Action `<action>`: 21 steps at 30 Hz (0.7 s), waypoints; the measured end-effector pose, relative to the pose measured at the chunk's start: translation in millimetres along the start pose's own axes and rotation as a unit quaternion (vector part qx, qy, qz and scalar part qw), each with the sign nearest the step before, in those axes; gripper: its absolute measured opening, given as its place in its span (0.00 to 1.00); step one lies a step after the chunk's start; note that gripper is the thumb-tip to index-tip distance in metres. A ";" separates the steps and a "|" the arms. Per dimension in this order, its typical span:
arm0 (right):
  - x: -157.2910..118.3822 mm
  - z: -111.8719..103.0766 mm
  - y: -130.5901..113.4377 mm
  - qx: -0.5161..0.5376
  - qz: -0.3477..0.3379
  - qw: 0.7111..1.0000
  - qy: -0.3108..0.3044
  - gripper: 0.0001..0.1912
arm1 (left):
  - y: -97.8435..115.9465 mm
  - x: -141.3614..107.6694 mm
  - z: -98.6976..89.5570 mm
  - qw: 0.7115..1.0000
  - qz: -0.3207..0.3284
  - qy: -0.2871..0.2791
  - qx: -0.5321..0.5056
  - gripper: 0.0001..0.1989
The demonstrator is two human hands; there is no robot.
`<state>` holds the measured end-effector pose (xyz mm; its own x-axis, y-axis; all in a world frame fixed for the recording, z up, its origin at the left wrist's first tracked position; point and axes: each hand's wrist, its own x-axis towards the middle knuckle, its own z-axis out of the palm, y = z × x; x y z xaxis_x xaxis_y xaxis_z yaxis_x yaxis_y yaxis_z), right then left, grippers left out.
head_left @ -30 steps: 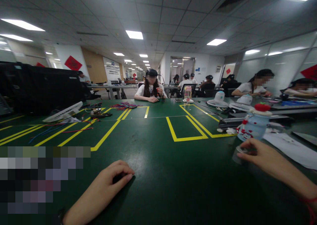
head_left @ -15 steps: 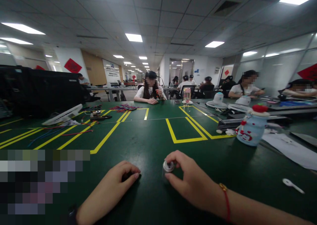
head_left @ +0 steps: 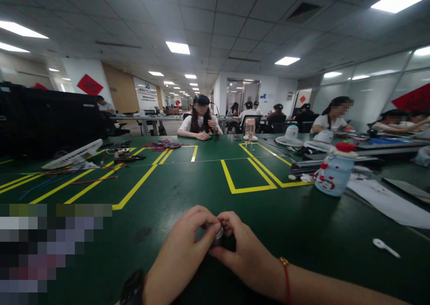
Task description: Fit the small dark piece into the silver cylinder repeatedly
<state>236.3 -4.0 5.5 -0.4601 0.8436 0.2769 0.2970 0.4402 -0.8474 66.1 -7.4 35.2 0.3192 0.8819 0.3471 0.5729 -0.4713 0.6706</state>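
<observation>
A small cylindrical container with a silvery top (head_left: 219, 234) stands upright at the near middle of the green table (head_left: 188, 188), between my two hands. My left hand (head_left: 186, 244) has its thumb and fingertips at the top of it, on the left side. Around its right side curl the fingers and thumb of my right hand (head_left: 247, 255). The fingers hide most of the container's body. A dark watch is on my left wrist and a red cord bracelet on my right.
A blue bottle with a red lid (head_left: 336, 170), papers (head_left: 391, 202) and a white spoon-shaped piece (head_left: 386, 247) are at the right. Wires (head_left: 164, 146) and a white panel (head_left: 74, 155) lie left. A person (head_left: 200, 121) sits across the table.
My left hand has moved right and now touches the container's top. My right hand has shifted slightly left with the container. The view has turned a little to the right.
</observation>
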 end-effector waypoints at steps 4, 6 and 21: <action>0.2 0.2 0.3 0.002 -0.008 1.000 -0.005 0.23 | 0.7 -2.0 -0.1 1.000 -0.023 -0.003 -0.010 0.06; -0.5 0.3 0.7 -0.003 -0.010 1.000 -0.004 0.23 | 3.2 -3.8 -1.7 1.000 -0.026 0.002 -0.010 0.06; -5.8 0.9 5.7 -0.094 -0.032 0.995 0.009 0.27 | -36.6 -18.6 -5.6 0.995 -0.075 -0.051 0.050 0.06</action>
<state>240.0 -6.7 -1.3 -0.4692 0.8164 0.3367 0.4196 0.5416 -0.7284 35.0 -6.5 7.9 0.2963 0.9389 0.1752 0.6909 -0.3373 0.6394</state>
